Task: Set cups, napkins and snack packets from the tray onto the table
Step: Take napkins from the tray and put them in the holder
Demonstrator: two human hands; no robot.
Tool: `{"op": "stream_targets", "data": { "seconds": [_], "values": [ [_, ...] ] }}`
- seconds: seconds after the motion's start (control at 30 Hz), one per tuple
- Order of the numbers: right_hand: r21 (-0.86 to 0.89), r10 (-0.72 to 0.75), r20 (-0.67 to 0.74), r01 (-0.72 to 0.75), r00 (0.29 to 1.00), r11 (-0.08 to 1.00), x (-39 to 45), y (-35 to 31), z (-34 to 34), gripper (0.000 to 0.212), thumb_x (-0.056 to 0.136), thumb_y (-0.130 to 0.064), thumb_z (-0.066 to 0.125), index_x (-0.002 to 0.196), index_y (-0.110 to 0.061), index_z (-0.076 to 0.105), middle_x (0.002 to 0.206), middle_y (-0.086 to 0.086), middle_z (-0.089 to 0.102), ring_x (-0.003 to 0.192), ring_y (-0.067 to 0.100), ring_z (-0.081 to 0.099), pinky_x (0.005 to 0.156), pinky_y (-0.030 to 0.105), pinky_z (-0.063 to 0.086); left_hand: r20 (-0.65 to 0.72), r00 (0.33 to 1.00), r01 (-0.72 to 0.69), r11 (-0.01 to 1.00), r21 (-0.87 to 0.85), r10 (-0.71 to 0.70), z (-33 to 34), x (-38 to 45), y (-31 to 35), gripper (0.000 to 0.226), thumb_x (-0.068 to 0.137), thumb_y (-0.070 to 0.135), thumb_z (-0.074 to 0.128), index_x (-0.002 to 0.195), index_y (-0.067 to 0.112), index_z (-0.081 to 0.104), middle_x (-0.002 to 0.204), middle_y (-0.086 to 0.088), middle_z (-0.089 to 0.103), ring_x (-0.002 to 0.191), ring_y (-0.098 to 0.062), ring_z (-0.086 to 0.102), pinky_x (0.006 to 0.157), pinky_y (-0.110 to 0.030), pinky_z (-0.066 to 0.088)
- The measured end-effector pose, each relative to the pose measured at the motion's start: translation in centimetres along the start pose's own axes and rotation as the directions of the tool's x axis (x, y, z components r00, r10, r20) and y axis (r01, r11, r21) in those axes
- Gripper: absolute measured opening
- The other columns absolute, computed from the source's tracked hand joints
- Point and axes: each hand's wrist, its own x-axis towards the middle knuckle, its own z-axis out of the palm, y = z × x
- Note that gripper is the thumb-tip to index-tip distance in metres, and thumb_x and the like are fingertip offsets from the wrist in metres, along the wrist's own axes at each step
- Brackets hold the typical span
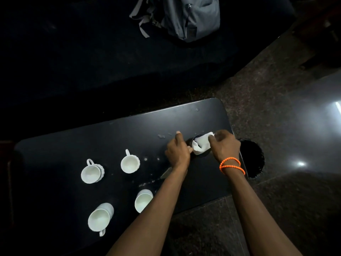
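Note:
Several white cups stand on the dark table (203, 117): one at the far left (91, 171), one further back (130, 163), one near the front left (99, 218) and one partly behind my left forearm (143, 200). A white napkin (201, 145) lies over a dark round holder (203, 155) at the table's right end. My left hand (178, 152) pinches the napkin's left edge. My right hand (224, 145), with orange bead bands on the wrist, grips its right end. No tray or snack packets can be made out.
A grey backpack (184, 17) sits on a dark sofa behind the table. A speckled stone floor (267, 100) lies to the right. Pale spots and smears mark the table top (160, 136). A dark round shape (252, 157) lies by the table's right edge.

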Motion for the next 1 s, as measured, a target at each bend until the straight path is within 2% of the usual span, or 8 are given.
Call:
{"op": "stream_targets", "data": {
  "seconds": [0.1,0.17,0.3,0.4,0.5,0.67,0.9,1.0],
  "values": [
    [0.029,-0.040,0.063,0.038,0.997,0.999,-1.0,0.8,0.9,0.023,0.087,-0.032,0.071,0.100,-0.014,0.075,0.092,0.008,0.076,0.089,0.026,0.070,0.076,0.022,0.041,0.103,0.986,0.153,0.963,-0.223,-0.133,-0.1,0.6,-0.1,0.052,0.107,0.045,0.044,0.114,-0.001,0.067,0.106,-0.020,0.071,0.095,-0.034,0.075,0.089,-0.043,0.063],
    [0.086,-0.029,0.055,0.024,0.998,0.996,-1.5,1.2,1.3,0.022,0.088,-0.038,0.070,0.096,-0.018,0.076,0.087,0.003,0.075,0.086,0.022,0.071,0.077,0.025,0.047,0.095,0.987,0.152,0.950,-0.272,-0.131,-0.3,1.2,-0.3,0.054,0.108,0.043,0.044,0.118,-0.005,0.066,0.108,-0.022,0.071,0.094,-0.032,0.074,0.085,-0.037,0.063],
    [0.287,0.182,-0.166,-0.129,0.969,0.949,-1.0,2.0,1.1,0.042,0.088,-0.062,0.057,0.080,-0.024,0.071,0.076,-0.007,0.069,0.082,0.020,0.068,0.078,0.031,0.051,-0.021,0.999,0.031,0.997,-0.065,-0.033,-1.0,3.1,-1.7,0.055,0.106,0.050,0.044,0.114,0.004,0.074,0.111,-0.015,0.077,0.097,-0.025,0.074,0.088,-0.040,0.062],
    [0.385,0.392,0.110,-0.403,0.913,0.830,-0.5,2.2,1.8,0.054,0.085,-0.074,0.047,0.085,-0.027,0.073,0.095,0.000,0.073,0.099,0.028,0.068,0.085,0.043,0.057,0.165,0.985,0.017,0.986,0.167,-0.045,-1.0,3.4,-2.5,0.077,0.094,0.072,0.036,0.135,0.015,0.067,0.142,-0.009,0.065,0.133,-0.027,0.060,0.113,-0.050,0.047],
    [0.501,0.470,0.367,-0.596,0.803,0.628,-0.6,2.2,2.7,0.067,0.082,-0.079,0.046,0.107,-0.024,0.075,0.111,0.006,0.074,0.101,0.030,0.071,0.080,0.047,0.062,0.318,0.944,0.017,0.976,0.217,-0.087,-0.4,3.2,-3.1,0.104,0.070,0.090,0.029,0.141,0.022,0.063,0.150,-0.005,0.059,0.142,-0.025,0.052,0.119,-0.051,0.041],
    [0.643,0.436,0.370,-0.565,0.820,0.517,-2.2,2.6,3.5,0.068,0.079,-0.083,0.046,0.103,-0.026,0.076,0.104,0.002,0.078,0.092,0.022,0.075,0.059,0.039,0.061,0.327,0.944,-0.031,0.983,0.182,-0.031,-0.9,2.2,-4.1,0.099,0.074,0.091,0.029,0.141,0.025,0.063,0.151,-0.001,0.059,0.143,-0.022,0.052,0.121,-0.049,0.039],
    [0.654,0.470,0.354,-0.573,0.809,0.493,-6.7,3.8,4.7,0.069,0.077,-0.086,0.046,0.095,-0.028,0.080,0.098,0.000,0.080,0.092,0.022,0.076,0.064,0.039,0.062,0.325,0.946,-0.065,0.980,0.188,0.000,-5.0,0.0,-6.6,0.083,0.083,0.086,0.036,0.132,0.028,0.068,0.141,0.003,0.067,0.134,-0.020,0.061,0.118,-0.046,0.043],
    [0.623,0.463,0.377,-0.589,0.802,0.514,-9.9,2.6,6.2,0.071,0.075,-0.088,0.044,0.095,-0.030,0.080,0.096,-0.002,0.080,0.096,0.022,0.075,0.085,0.050,0.062,0.290,0.957,-0.055,0.985,0.165,0.005,-8.6,0.1,-7.3,0.079,0.084,0.085,0.038,0.128,0.028,0.071,0.137,0.004,0.070,0.130,-0.017,0.064,0.117,-0.045,0.045]
  ]
}}
